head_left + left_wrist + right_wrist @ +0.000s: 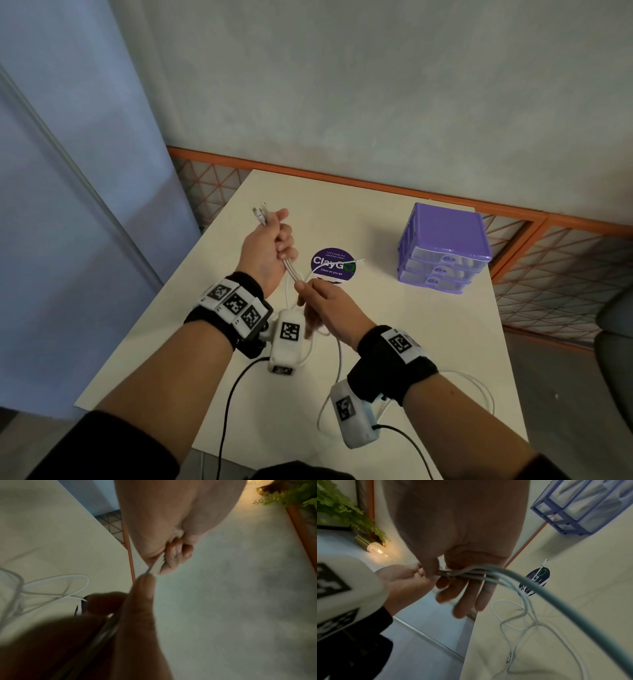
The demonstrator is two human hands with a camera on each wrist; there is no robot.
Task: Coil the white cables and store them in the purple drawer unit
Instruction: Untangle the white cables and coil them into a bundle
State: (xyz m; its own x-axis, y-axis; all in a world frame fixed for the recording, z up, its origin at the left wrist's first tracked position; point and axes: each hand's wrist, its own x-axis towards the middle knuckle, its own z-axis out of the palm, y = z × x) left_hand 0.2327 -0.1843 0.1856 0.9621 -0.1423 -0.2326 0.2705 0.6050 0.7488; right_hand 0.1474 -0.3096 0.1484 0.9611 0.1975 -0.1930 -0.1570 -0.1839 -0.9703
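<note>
My left hand is raised over the white table and grips a bundle of white cables in its fist. Their connectors stick out above the thumb. Just below it, my right hand pinches the same strands between thumb and forefinger. In the right wrist view the other fingers are stretched out under the cables. The slack trails down in loose loops on the table. The purple drawer unit stands at the back right with its three drawers closed.
A round dark sticker lies on the table between my hands and the drawer unit, with one white cable end lying across it. An orange-framed mesh fence runs behind the table. A grey chair is at the right.
</note>
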